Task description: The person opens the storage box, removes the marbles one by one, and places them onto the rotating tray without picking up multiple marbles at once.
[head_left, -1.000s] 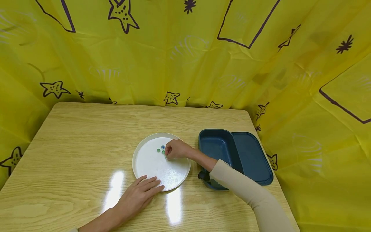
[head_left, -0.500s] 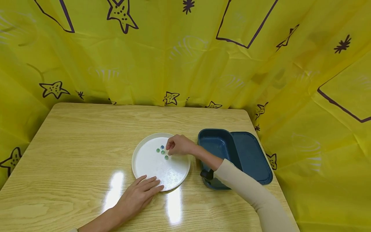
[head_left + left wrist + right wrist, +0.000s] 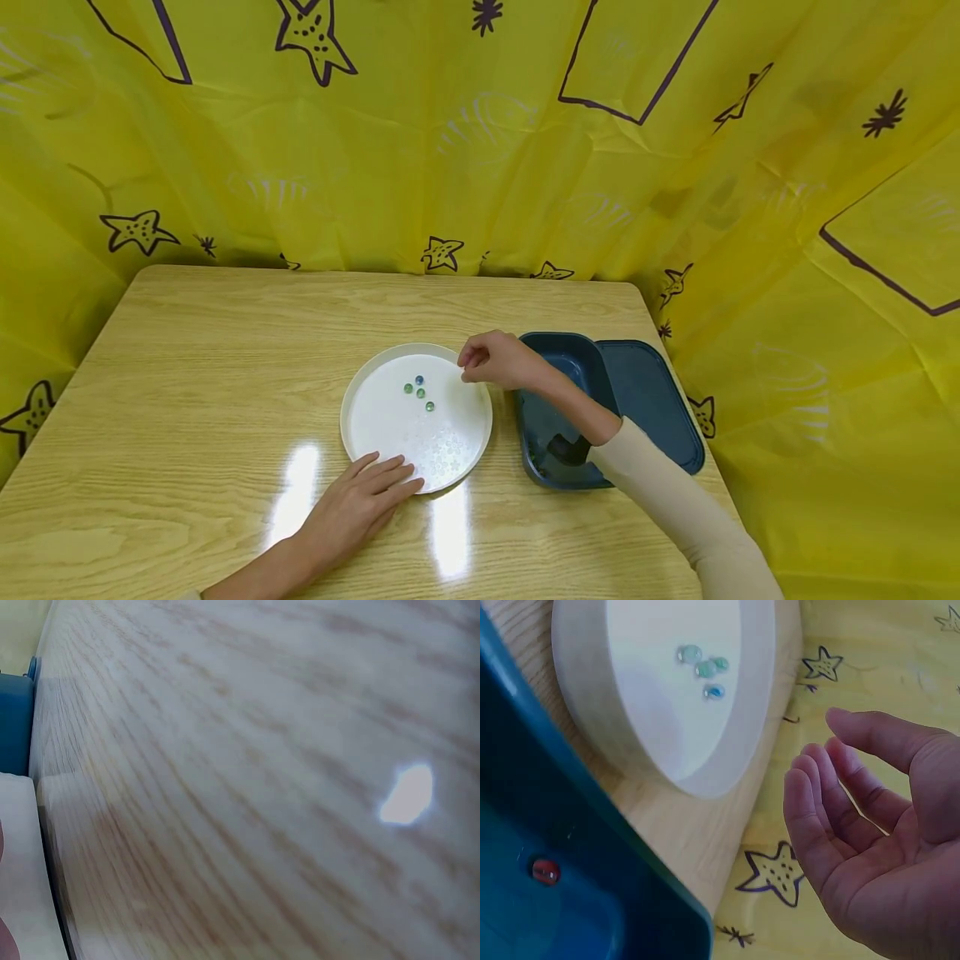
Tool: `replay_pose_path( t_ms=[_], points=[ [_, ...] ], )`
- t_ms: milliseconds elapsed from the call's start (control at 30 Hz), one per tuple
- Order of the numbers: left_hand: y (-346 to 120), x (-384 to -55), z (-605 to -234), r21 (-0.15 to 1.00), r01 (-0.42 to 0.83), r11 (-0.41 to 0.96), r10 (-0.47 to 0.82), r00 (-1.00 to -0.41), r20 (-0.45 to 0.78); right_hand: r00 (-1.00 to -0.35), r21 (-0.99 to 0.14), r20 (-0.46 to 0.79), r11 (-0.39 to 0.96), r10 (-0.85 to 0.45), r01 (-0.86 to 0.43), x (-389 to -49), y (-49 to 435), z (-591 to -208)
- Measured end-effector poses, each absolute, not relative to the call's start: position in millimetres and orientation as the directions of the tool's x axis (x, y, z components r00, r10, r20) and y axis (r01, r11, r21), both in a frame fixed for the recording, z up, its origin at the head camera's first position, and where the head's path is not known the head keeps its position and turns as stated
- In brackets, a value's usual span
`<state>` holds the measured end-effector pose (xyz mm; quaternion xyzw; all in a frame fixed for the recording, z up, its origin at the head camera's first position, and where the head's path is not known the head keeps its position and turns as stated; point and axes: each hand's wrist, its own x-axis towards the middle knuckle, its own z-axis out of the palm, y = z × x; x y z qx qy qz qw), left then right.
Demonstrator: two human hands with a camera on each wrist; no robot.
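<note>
Several glass marbles point(image 3: 421, 393), green ones and a blue one, lie close together on a round white plate point(image 3: 367, 433). My left hand point(image 3: 360, 504) rests on the plate's near rim with straight fingers. Over the plate's right rim, beside a dark blue box point(image 3: 528, 417), hovers my right hand point(image 3: 502, 358). In the right wrist view its fingers are loosely curved, the thumb stands apart from them, and nothing shows between them. A red marble point(image 3: 545, 871) lies inside the box. My right forearm hides part of the box.
A flat dark blue lid point(image 3: 652, 400) lies along the box's right side. Wood-grain table point(image 3: 225, 358) surrounds the plate. A yellow patterned curtain point(image 3: 360, 192) hangs behind the table and along its right side.
My right hand has moved up and right, from the marbles to the plate's right rim, leaving the green marble that it was touching on the plate. My left hand has stayed still.
</note>
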<state>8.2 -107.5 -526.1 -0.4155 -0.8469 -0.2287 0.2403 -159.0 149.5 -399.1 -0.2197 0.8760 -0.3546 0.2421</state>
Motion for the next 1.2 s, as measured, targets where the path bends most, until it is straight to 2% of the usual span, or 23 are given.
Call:
replay_pose_path(
  t_ms=[400,733,1200],
  points=[
    [-108,9,-525,0.199,0.817,0.54,0.597,-0.54,0.593,-0.84,-0.769,-0.176,0.604,-0.513,-0.208,-154,204,-388],
    [-107,9,-526,0.195,0.811,0.551,0.593,-0.545,0.592,-0.88,-0.745,-0.186,0.647,-0.436,-0.163,-148,236,-402],
    [-107,10,-525,0.201,0.807,0.555,0.59,-0.553,0.588,-0.859,-0.743,-0.246,0.656,-0.45,-0.131,-143,251,-442]
  ],
)
